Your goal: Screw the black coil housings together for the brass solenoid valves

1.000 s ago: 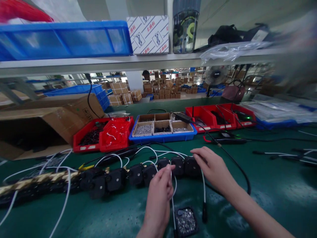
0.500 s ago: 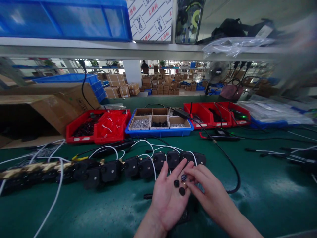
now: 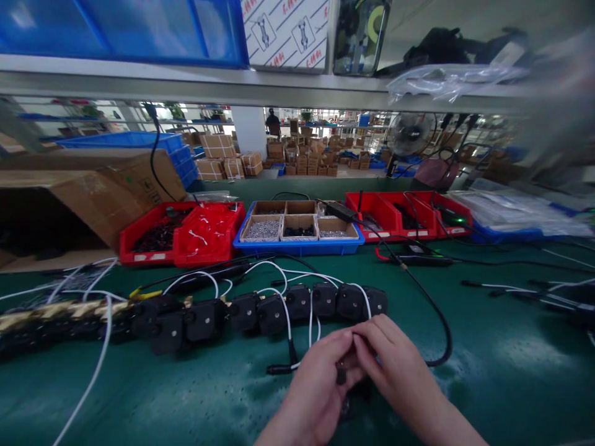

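Note:
My left hand point(image 3: 312, 387) is curled closed, palm partly up, around small black round parts. One black round part point(image 3: 341, 376) shows between the palm and the bent fingers; any others are hidden. My right hand point(image 3: 400, 367) presses thumb and fingers together against the left thumb tip. Whatever sits in that pinch is too small and covered to make out. Beyond the hands runs a row of black box-shaped units point(image 3: 272, 314) with white cables. A black cable connector point(image 3: 279, 370) lies just left of my left hand.
Behind the row stand a blue tray point(image 3: 297, 249) of sorted small parts, red bins on the left point(image 3: 204, 238) and red bins on the right point(image 3: 372, 232). A black cable point(image 3: 441, 316) curves over the green bench at right. A shelf point(image 3: 297, 87) spans overhead.
The left hand has folded from a flat palm showing several black round parts to a closed one. The right fingers have moved from the palm to the left thumb tip.

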`<state>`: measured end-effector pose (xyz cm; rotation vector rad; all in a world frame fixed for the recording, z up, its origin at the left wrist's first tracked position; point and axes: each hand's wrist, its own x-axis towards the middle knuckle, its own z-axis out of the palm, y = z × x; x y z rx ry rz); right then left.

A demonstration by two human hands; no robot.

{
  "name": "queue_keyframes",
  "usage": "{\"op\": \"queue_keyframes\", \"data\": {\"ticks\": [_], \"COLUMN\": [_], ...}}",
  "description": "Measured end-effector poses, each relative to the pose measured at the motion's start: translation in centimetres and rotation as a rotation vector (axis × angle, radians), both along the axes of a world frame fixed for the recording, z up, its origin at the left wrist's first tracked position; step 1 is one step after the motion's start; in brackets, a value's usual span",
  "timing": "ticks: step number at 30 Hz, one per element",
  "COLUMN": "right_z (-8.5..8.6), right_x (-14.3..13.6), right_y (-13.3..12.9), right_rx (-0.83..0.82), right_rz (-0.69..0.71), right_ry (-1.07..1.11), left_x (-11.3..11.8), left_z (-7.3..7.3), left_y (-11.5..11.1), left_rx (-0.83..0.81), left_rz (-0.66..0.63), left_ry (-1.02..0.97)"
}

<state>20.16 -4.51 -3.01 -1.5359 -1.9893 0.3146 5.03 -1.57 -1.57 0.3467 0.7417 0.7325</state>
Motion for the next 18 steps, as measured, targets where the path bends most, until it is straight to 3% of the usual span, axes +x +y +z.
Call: {"op": "queue_keyframes", "data": {"ticks": [4,11,13,18], "right_z": [0.5,1.6,1.9,3.0], "right_x": [0.5,1.5,2.1,2.9], "right_y": [0.7,2.1,3.1,6.2], "right_rx": [-0.057,-0.037,-0.041,-0.105], "right_rz": [0.035,0.047,0.036,0.051], "right_ry": [-0.013,0.035,0.021,-0.121], "left_x": [0.3,0.7,0.6,0.0], "left_z": [-0.5,-0.5,0.0,1.0], "left_y": [0.6,1.8,2.4,4.8], "left_rx": [0.254,0.289,0.453,1.025], "left_rz": [-0.019,-0.015,-0.044,-0.051], "left_ry": [0.280,0.376,0.578,1.311]}}
